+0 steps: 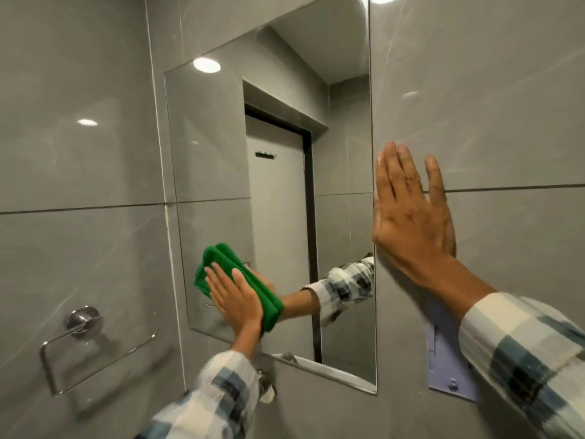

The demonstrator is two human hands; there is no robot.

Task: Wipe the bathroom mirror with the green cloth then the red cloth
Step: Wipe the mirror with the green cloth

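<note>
- One chrome towel ring (68, 346), a rectangular loop on a round mount, hangs on the glossy grey tiled wall (79, 153).
- The left hand (235, 301), flat with fingers together, presses one folded green cloth (218, 259) against the lower left of the mirror (221, 137), a frameless rectangle.
- The right hand (411, 217), fingers spread, lies flat on the tile just beside the mirror's right edge.
- One lilac plastic plate (443, 369) sits below it.

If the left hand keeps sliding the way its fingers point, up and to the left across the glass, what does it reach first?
Probably the left edge of the frameless wall mirror, then grey wall tile. The left hand presses the folded green cloth flat near that edge; nothing else shows in the path.
</note>
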